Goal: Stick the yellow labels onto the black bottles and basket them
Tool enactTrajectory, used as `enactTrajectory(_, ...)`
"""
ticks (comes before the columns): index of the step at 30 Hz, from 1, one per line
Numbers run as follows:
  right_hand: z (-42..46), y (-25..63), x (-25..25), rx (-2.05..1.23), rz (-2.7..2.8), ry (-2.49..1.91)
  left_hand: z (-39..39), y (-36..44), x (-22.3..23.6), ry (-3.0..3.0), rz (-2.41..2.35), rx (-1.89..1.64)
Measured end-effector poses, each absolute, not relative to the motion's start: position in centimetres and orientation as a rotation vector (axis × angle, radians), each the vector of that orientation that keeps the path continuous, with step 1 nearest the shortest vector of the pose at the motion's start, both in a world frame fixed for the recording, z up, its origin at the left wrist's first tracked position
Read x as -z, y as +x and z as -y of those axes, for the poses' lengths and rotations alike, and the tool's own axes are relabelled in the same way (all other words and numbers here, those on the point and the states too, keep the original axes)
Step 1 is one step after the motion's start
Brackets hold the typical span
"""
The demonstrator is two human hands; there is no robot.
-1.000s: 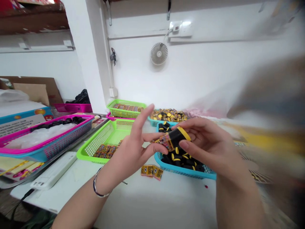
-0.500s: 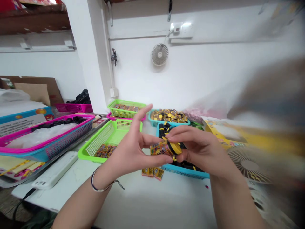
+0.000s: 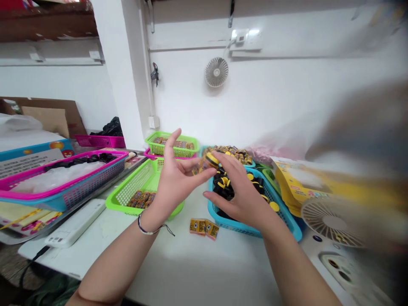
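My left hand [image 3: 174, 180] pinches a small labelled tube with a yellow cap [image 3: 205, 163] between thumb and forefinger, its other fingers raised. My right hand [image 3: 239, 191] hovers just right of the tube with its fingers spread, touching or nearly touching the cap. Both hands are above the near edge of a blue basket [image 3: 288, 221] full of black tubes with yellow caps. A green basket [image 3: 127, 191] to the left holds a row of labelled tubes. A few folded labels [image 3: 204, 228] lie on the white table in front of the baskets.
More baskets stand behind: a green one [image 3: 172, 145], a blue one with capped tubes [image 3: 234, 154], and a pink one [image 3: 63, 176] at left. A small fan [image 3: 334, 221] and yellow box [image 3: 296, 178] sit at right. A white device [image 3: 75, 223] lies at left.
Both hands have risen and moved away from me with the tube. My right hand let go its grip on the cap end and opened; the left hand keeps the tube.
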State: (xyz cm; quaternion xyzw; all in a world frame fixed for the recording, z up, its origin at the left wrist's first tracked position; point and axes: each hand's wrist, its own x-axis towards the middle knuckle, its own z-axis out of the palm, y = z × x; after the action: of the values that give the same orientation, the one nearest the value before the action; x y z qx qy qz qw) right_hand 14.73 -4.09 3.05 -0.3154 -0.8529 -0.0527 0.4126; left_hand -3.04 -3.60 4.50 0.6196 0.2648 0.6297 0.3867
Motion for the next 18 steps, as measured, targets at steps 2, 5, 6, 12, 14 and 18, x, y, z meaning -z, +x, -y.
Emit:
enactTrajectory(2, 3.3, 14.2, -2.3, 0.184, 2.155, -0.8, 3.0, -3.1, -4.3, 1.547, -0.692, -1.621)
enactTrajectory(5, 2.5, 13.6, -1.6, 0.26, 2.045, -0.811, 2.3, -3.0, -4.1, 1.502, -0.673, -1.591)
enactTrajectory(6, 2.3, 13.4, -1.4, 0.292, 1.992, -0.811, 2.2, -2.9, -4.0, 1.482, -0.658, -1.563)
enactTrajectory(12, 1.6, 12.8, -0.5, 0.257, 1.977, -0.836, 1.2, -1.7, -3.2, 1.308, -0.632, -1.076)
enactTrajectory(14, 1.4, 12.7, -0.2, 0.26, 2.001, -0.829, 1.0, -1.4, -2.9, 1.257, -0.652, -1.047)
enactTrajectory(18, 1.0, 12.7, -0.1, 0.318, 1.99, -0.707, 0.8, -1.5, -2.7, 1.322, -0.661, -1.017)
